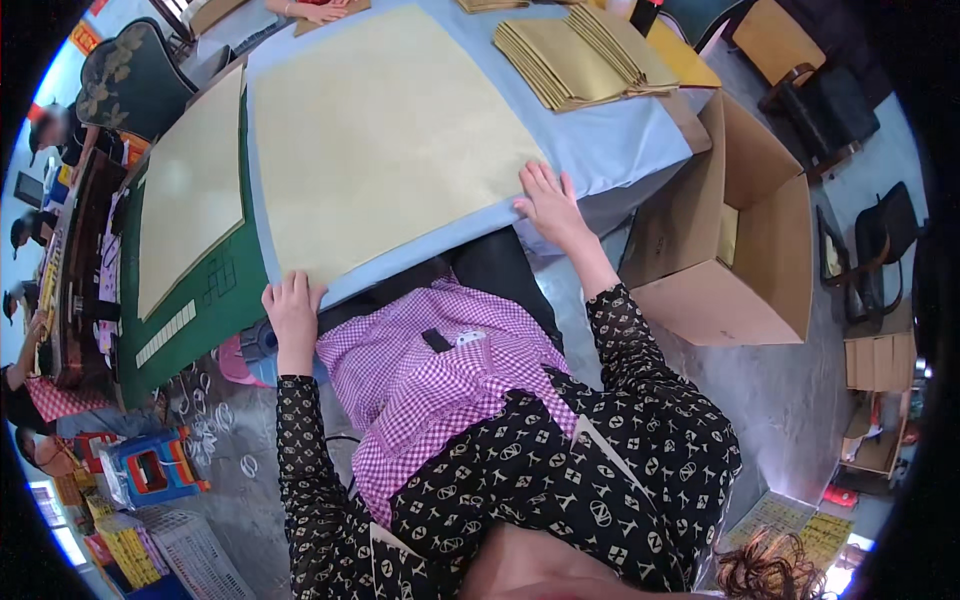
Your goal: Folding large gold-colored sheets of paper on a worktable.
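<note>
A large pale yellow sheet (385,130) lies flat on the light blue tablecloth (610,145) in front of me. At its near left corner my left hand (293,308) rests on the table edge, fingers stretched forward and the thumb apart. My right hand (550,203) lies at the near right corner, fingers extended over the sheet's edge and the cloth. Both hands are open and neither grips anything.
Stacks of gold folded paper pieces (575,62) sit at the far right of the table. A cardboard box (715,270) stands open beside it. To the left, another pale sheet (195,185) lies on a green mat (225,270). Another person's hands (320,10) rest at the far edge.
</note>
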The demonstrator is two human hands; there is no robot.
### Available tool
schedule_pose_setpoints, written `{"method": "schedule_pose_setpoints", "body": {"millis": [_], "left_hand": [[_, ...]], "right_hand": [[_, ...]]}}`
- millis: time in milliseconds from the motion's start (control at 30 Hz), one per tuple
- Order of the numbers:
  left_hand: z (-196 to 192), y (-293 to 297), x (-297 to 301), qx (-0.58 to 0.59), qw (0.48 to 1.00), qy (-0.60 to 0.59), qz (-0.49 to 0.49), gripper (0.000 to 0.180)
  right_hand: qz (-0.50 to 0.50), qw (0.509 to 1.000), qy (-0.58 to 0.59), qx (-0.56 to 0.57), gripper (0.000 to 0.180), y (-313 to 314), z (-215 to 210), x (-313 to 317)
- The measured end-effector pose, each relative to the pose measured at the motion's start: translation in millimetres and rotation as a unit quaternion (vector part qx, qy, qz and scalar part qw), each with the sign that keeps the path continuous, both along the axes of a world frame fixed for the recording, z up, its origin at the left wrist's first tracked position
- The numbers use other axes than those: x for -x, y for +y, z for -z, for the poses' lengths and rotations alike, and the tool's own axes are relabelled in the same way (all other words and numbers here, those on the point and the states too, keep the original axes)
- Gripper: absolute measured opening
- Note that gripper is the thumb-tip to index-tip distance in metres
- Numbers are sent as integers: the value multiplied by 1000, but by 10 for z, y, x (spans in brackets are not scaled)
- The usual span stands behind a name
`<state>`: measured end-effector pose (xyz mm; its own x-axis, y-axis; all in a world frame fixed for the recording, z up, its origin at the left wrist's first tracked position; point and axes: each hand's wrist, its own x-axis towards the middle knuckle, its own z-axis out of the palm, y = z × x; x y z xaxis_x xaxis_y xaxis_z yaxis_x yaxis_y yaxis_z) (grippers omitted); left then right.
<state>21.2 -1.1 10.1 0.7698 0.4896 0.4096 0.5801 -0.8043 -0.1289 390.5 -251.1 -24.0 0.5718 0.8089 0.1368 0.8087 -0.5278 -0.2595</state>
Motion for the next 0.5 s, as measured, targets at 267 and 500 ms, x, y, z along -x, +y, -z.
{"method": "schedule_pose_setpoints", "body": {"millis": [267, 500], "left_hand": [[-49, -41, -8, -24, 999, 31, -2, 34], [8, -27, 31, -24, 999, 33, -12, 37]], "right_hand": [[6, 1000, -4, 19, 59, -17, 18, 10], [3, 1000, -13, 23, 57, -51, -33, 53]]}}
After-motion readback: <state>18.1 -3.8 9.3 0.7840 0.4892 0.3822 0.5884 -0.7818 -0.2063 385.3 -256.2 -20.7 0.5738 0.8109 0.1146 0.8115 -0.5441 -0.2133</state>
